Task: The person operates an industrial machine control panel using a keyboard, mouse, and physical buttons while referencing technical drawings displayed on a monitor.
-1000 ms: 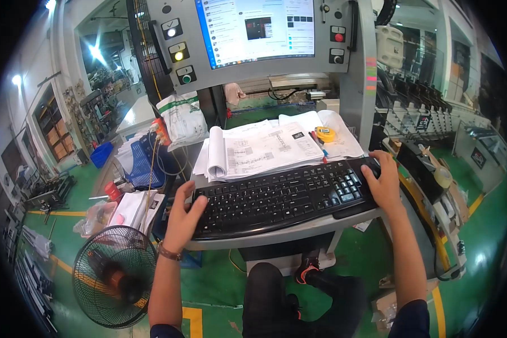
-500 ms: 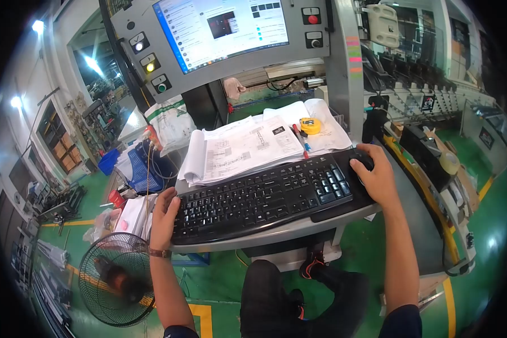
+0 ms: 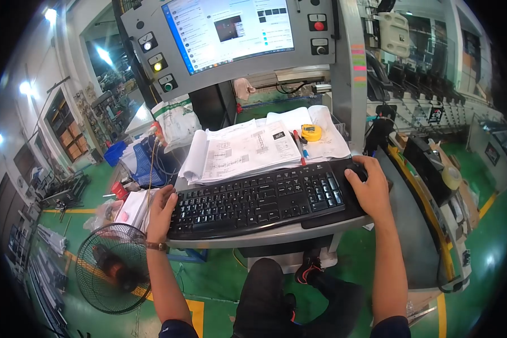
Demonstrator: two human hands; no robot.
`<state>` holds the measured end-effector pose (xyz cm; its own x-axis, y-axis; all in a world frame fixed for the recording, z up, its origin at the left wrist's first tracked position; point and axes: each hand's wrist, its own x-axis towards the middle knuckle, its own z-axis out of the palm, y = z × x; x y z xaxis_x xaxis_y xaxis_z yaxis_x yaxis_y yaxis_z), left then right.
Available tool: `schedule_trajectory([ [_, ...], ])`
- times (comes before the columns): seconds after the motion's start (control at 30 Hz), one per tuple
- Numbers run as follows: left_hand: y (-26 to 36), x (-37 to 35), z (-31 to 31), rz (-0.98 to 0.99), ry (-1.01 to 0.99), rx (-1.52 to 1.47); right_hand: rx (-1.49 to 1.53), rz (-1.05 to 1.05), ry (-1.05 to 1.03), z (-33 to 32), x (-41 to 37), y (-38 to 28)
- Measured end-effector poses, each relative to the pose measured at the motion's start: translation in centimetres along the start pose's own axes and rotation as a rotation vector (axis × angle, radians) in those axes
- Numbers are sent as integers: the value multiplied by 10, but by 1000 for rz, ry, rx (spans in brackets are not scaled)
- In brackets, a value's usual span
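My right hand (image 3: 370, 186) is closed over a dark computer mouse (image 3: 357, 170), right of the keyboard; the palm and fingers cover part of it. At the left end of the black keyboard (image 3: 253, 200), my left hand (image 3: 161, 213) rests on its side with the thumb and fingers a little apart, gripping nothing visible. The keyboard lies along the front of a grey shelf (image 3: 248, 235). Behind it are printed drawing sheets (image 3: 245, 147), the left edge rolled up. A yellow tape measure (image 3: 311, 132) and red and blue pens (image 3: 300, 147) lie on the papers.
A lit monitor (image 3: 231, 34) sits in a grey control panel with buttons (image 3: 319, 26) above the papers. Left of the shelf stand a white bag (image 3: 176, 121), a blue basket (image 3: 151, 160) and a fan (image 3: 112, 267). On the right, a cart holds a tape roll (image 3: 451, 178).
The whole view has shifted slightly, with the monitor and papers lower in the picture. My right hand stays on the mouse, and my left hand stays beside the keyboard.
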<state>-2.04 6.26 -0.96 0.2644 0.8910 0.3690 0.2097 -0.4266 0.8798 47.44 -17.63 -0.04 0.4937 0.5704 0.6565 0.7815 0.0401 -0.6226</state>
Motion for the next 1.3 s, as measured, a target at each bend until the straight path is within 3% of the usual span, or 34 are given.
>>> schedule_trajectory([
  [0.33, -4, 0, 2, 40, -10, -12, -3, 88, 13, 0, 0, -2],
  [1.3, 1, -6, 7, 78, -11, 1, -47, 67, 7, 2, -1, 2],
])
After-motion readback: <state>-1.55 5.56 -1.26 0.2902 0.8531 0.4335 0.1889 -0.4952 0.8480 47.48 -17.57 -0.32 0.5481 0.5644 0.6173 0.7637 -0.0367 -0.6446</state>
